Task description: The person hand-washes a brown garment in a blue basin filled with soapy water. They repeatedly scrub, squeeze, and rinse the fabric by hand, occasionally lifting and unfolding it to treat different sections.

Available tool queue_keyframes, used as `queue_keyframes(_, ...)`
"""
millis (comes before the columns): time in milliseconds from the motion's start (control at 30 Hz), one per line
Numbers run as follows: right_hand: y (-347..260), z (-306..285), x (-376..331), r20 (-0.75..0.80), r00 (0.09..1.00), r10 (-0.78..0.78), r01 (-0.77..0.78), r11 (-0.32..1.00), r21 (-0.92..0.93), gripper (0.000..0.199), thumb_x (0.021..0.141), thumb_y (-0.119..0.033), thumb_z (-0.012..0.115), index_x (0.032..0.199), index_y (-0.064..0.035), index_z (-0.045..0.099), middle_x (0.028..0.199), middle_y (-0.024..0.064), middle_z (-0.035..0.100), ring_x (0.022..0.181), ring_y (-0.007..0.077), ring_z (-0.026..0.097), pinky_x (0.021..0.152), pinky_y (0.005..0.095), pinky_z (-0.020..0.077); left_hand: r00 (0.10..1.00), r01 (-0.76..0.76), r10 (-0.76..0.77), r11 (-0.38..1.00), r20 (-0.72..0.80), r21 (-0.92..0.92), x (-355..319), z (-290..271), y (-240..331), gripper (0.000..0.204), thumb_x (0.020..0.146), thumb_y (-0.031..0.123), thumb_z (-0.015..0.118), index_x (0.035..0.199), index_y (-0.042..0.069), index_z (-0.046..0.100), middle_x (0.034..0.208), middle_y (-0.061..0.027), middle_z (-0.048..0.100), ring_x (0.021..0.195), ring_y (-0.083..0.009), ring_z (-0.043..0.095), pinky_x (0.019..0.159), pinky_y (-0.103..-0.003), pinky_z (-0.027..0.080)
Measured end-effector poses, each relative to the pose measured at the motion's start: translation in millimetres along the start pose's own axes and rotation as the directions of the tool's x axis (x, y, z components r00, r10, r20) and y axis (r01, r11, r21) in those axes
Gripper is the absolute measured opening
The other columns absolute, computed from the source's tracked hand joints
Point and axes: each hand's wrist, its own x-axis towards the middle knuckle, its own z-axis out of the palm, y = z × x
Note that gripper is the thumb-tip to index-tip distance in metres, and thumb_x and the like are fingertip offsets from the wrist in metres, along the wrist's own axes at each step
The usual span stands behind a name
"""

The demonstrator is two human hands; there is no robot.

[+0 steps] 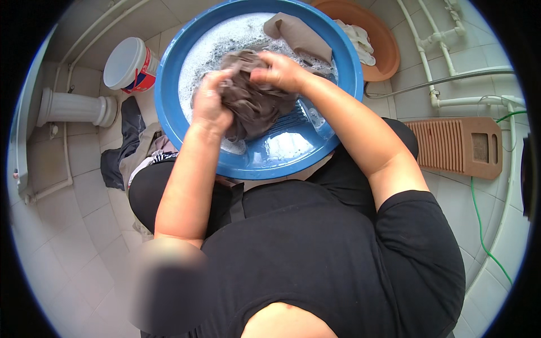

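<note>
From here I see my left hand (209, 104) curled tight around the lower part of a wet grey-brown garment (253, 104), fingers buried in the bunched cloth. My right hand (280, 70) is clenched on the same garment's upper edge, just beyond and to the right of the left, knuckles up. The garment hangs between both hands over the soapy water of a blue basin (169, 84), above its ribbed inner slope. Past the right hand a tan cloth (298, 34) lies partly in the suds. Far to the left of the left hand stands a white tub with a red and blue label (131, 65), lid on. Well right of the right hand lies a brown washboard (456, 146) on the floor. Both forearms reach forward, elbows bent, wrists angled toward each other
</note>
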Motion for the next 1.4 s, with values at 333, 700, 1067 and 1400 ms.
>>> queue_keyframes(333,-75.2,34.3,-13.9,-0.068,0.994,-0.087,0.099,0.977,0.190,0.051,0.064,-0.007,0.056,0.113,-0.0045,0.043,0.098,0.0155,0.056,0.095,0.0234,0.056,0.082,0.0327,0.0448,0.980,0.055,-0.089,0.981,-0.180,-0.187,2.1,-6.1,-15.0,0.033,0.086,0.028,0.038,0.102,0.006,0.058,0.102,-0.0110,0.062,0.094,-0.0239,0.059,0.087,-0.041,0.046)
queue_keyframes(700,-56.4,50.4,-25.3,-0.372,0.928,-0.010,-0.021,0.996,-0.081,0.021,0.075,-0.026,0.061,0.069,-0.0053,0.063,0.068,0.0144,0.059,0.064,0.0322,0.059,0.058,0.0379,0.0465,0.972,0.132,-0.168,0.968,-0.163,-0.214,-28.9,28.0,-28.2,0.037,0.086,0.033,0.034,0.099,0.006,0.056,0.098,-0.0126,0.061,0.092,-0.0267,0.059,0.083,-0.040,0.047)
queue_keyframes(1067,-52.5,38.5,-19.7,-0.302,0.942,0.144,-0.151,0.989,0.002,0.027,0.081,-0.023,0.055,0.064,-0.0016,0.056,0.067,0.0179,0.058,0.059,0.0312,0.057,0.054,0.0375,0.0439,0.977,0.155,-0.184,0.959,-0.108,-0.238,-19.2,18.2,-46.7,0.036,0.082,0.032,0.036,0.091,0.006,0.058,0.096,-0.0122,0.062,0.091,-0.0257,0.059,0.084,-0.040,0.046)
queue_keyframes(1400,-44.4,40.3,-20.4,-0.286,0.942,-0.175,0.094,0.957,-0.274,0.025,0.082,-0.031,0.052,0.071,-0.0108,0.062,0.076,0.0106,0.062,0.071,0.0287,0.060,0.061,0.0383,0.0482,0.981,0.151,-0.163,0.982,-0.106,-0.113,-27.2,16.3,-32.9,0.039,0.085,0.038,0.045,0.105,0.006,0.056,0.099,-0.0086,0.062,0.088,-0.0233,0.060,0.082,-0.037,0.048)
